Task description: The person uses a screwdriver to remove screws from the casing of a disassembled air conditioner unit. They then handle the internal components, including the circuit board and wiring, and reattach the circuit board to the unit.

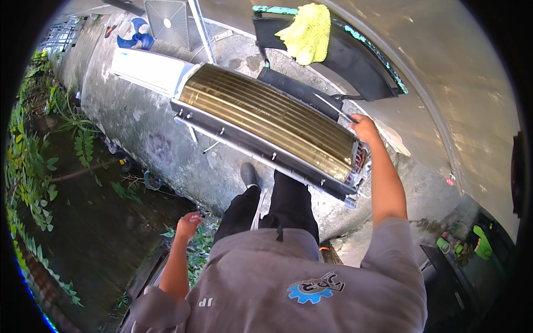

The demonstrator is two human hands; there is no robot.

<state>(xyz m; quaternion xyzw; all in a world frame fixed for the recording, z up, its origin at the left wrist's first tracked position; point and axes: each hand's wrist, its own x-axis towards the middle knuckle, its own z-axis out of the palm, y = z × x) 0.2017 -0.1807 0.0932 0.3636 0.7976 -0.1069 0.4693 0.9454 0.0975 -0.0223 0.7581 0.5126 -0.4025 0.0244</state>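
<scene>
An opened air conditioner indoor unit point(261, 116) lies slanted in front of me, its gold finned coil bare and a dark trough along its near side. Thin tubes and wiring show at its right end. Just above that end is my right hand point(365, 129), closed around the handle of a screwdriver point(331, 104). The long metal shaft points away to the upper left, over a black panel point(300, 91) behind the coil. Low on the left, apart from the unit, my left hand point(189, 225) hangs with curled fingers. Whatever it may hold is too small to make out.
A white cover point(147, 69) adjoins the unit's left end. Beyond it are a blue fan blade point(136, 36) and a square grille point(167, 23). A yellow cloth point(306, 34) drapes over a dark curved panel point(358, 64). The concrete ledge point(133, 125) drops toward plants on the left.
</scene>
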